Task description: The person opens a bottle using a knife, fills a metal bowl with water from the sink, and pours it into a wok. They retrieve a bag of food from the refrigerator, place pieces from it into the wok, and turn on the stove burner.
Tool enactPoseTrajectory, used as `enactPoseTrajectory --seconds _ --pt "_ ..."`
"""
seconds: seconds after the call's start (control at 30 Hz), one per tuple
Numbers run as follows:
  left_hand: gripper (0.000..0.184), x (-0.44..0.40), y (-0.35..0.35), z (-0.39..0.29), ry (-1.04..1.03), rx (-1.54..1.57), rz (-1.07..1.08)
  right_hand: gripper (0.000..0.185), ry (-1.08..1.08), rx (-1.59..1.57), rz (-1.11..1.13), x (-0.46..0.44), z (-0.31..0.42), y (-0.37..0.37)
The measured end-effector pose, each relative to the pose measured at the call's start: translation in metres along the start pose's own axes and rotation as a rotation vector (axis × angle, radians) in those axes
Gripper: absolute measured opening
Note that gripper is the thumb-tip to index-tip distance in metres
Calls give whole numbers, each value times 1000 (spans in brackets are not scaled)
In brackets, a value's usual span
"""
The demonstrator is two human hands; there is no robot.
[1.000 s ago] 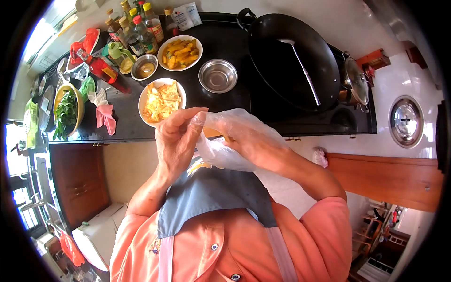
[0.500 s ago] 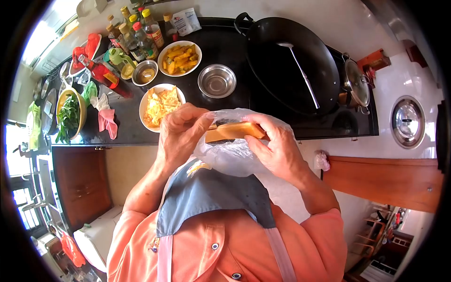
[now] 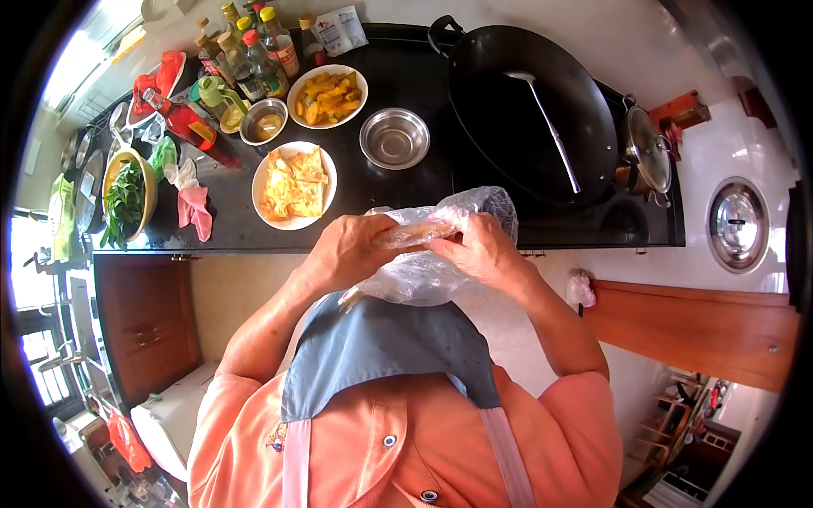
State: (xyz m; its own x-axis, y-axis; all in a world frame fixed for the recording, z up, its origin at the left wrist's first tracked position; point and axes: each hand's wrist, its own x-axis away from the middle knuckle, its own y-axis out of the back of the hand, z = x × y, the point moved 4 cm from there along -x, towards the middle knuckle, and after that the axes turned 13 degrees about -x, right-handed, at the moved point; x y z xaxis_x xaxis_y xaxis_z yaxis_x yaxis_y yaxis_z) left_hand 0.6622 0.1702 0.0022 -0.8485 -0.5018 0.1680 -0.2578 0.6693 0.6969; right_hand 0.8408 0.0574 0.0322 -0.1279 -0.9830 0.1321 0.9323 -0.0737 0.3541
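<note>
A crinkled clear plastic bag (image 3: 423, 275) hangs between my hands, just off the counter's front edge. My left hand (image 3: 351, 250) is closed on its left side, and my right hand (image 3: 487, 252) pinches its upper right part. A tan-brown slab shows faintly through the plastic between my fingers; its kind I cannot make out. Nearest to my left hand stands a white bowl of cooked egg pieces (image 3: 292, 182). Behind the bag sits an empty steel bowl (image 3: 395, 140).
A large black wok (image 3: 508, 110) with a metal ladle (image 3: 550, 127) in it takes up the right of the counter. At the back left are a bowl of yellow-orange pieces (image 3: 330, 97) and several sauce bottles (image 3: 254, 63). A basin of green leaves (image 3: 124, 199) stands far left.
The brown slab, bare in the bag's opening before, is now covered by plastic. Both hands have closed in on the bag, and its loose end now sticks out past my right hand.
</note>
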Motion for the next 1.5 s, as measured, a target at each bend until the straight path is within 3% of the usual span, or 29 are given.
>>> enactPoseTrajectory --seconds 0.23,0.43,0.53,0.87,0.97,1.0,1.03,1.1,1.2,1.3,1.37,1.43,1.5 --pt "34 8 -4 -1 -19 -43 -13 34 -27 85 196 -10 -10 -9" --pt "33 9 -10 5 75 -82 -167 36 113 43 -14 -15 -21 -21" --pt "37 8 -11 4 150 -82 -198 34 41 70 -57 -15 -35 -28" --pt "42 3 -26 10 238 -186 -263 25 161 -38 -63 -25 -49 -32" --pt "39 -13 -41 50 446 -546 -365 30 21 184 -95 -24 -48 -43" --pt "38 -15 -51 85 244 -566 -382 32 103 132 -7 -21 -39 -51" --pt "34 -7 -15 42 311 -292 -362 30 169 42 0 -17 -24 -56" --pt "37 1 -2 33 323 -172 -367 29 199 -12 70 -18 -15 -56" --pt "41 2 3 26 351 -170 -382 28 144 128 58 -12 6 -34" --pt "41 -5 0 28 399 -152 -393 31 105 -89 189 13 46 2" --pt "43 -5 1 28 429 -106 -381 29 -33 -369 209 32 77 33" --pt "43 -4 -1 26 425 -49 -367 27 96 -396 26 41 82 70" --pt "44 -3 -2 29 410 30 -337 34 -81 -222 -271 29 85 111"
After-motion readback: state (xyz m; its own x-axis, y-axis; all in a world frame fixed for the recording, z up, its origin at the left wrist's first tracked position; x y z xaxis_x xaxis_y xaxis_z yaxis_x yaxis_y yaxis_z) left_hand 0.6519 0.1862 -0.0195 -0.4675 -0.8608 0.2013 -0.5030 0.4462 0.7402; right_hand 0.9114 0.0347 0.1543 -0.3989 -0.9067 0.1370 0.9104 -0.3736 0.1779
